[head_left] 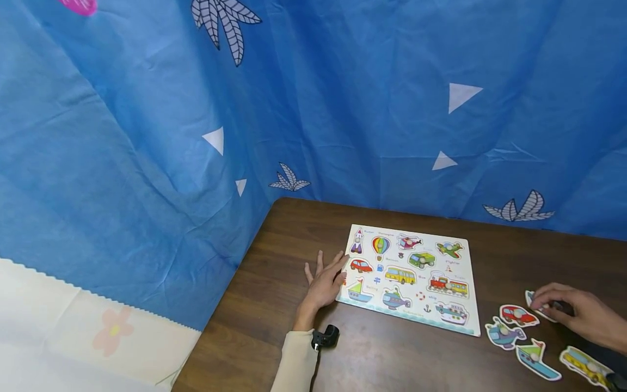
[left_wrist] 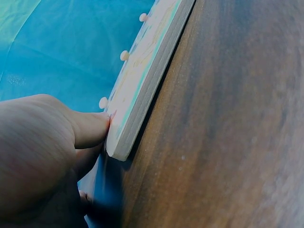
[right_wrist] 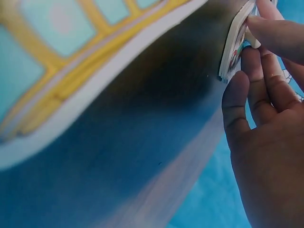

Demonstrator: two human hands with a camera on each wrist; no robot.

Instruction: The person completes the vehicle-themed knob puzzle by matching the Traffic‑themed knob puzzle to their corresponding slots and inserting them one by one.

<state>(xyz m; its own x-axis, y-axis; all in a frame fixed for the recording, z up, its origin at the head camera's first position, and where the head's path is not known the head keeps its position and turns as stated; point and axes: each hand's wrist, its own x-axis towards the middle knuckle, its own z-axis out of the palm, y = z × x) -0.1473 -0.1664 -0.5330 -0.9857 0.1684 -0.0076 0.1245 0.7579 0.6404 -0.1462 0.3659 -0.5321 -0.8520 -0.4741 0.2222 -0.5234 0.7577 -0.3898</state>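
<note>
A white wooden knob-puzzle board [head_left: 416, 314] with vehicle pictures lies on the brown table. My left hand [head_left: 323, 286] rests at its left edge with fingers spread, the thumb [left_wrist: 90, 130] touching the board's corner in the left wrist view. Off to the right, my right hand [head_left: 580, 313] pinches a white-edged puzzle piece [head_left: 529, 298] by its knob; fingers cover most of its picture. Near that hand lie a red car piece [head_left: 520, 316], a submarine piece [head_left: 502, 335], a sailboat piece [head_left: 541, 366] and a yellow bus piece [head_left: 580, 363].
The brown table [head_left: 392, 354] ends at the back against a blue curtain [head_left: 343, 136] with white triangles and leaf prints. A pale cloth border [head_left: 73, 321] hangs at the left. In the left wrist view, small round knobs [left_wrist: 124, 55] stick up from the board.
</note>
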